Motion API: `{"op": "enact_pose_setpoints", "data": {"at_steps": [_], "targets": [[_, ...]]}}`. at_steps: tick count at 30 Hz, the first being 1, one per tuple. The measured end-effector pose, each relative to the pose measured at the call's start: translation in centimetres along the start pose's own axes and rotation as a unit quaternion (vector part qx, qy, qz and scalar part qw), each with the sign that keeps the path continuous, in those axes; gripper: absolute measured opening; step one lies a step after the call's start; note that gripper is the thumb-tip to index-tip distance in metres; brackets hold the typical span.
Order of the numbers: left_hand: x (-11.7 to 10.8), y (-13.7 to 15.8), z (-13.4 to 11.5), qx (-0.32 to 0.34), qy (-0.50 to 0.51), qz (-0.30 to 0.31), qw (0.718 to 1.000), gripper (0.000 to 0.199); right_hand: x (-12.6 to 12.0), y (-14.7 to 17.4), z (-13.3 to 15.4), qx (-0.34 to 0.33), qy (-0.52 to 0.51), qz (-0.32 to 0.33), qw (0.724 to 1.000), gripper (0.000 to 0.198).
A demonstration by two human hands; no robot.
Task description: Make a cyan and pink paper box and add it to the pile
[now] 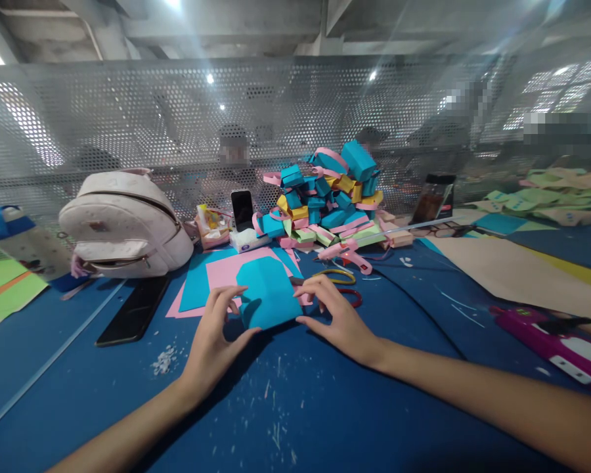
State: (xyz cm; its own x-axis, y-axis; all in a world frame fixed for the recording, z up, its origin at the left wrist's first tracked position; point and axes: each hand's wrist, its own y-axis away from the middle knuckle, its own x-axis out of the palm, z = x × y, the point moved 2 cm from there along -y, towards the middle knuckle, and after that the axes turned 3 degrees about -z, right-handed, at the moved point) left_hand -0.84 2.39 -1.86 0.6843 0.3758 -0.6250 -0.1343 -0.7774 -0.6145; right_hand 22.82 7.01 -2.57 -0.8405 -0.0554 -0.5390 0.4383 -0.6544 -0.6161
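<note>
Head view shows your left hand [214, 338] and right hand [347, 325] holding opposite edges of the blue paper piece [268, 292], over the surface [335, 414]. You seem to be steadying or shaping it; next likely calls for even, light finger pressure.

Blue sheet [266, 286] is matt ppr, flat phone [132, 312] glossy, partition [177, 108] perf. metal.

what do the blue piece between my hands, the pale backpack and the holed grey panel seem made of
Bright blue, squarish piece: matte paper or thin card, judging by even colour and crisp edges.
Pale, rounded backpack: perhaps smooth imitation leather, from its soft sheen; fabric's possible.
Grey perforated panel: probably dull metal, given its regular holes.
</note>
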Motion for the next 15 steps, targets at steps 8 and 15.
{"op": "enact_pose_setpoints", "data": {"at_steps": [8, 15], "targets": [[0.7, -0.2, 1.6, -0.1, 0.039, 0.022, 0.994, 0.053, 0.3, -0.2, -0.6, 0.011, 0.004, 0.029, 0.999, 0.028], [1.1, -0.1, 2.0, -0.185, 0.141, 0.075, 0.97, 0.057, 0.7, 0.0, -1.2, 0.096, -0.039, 0.092, 0.99, 0.037]]}}
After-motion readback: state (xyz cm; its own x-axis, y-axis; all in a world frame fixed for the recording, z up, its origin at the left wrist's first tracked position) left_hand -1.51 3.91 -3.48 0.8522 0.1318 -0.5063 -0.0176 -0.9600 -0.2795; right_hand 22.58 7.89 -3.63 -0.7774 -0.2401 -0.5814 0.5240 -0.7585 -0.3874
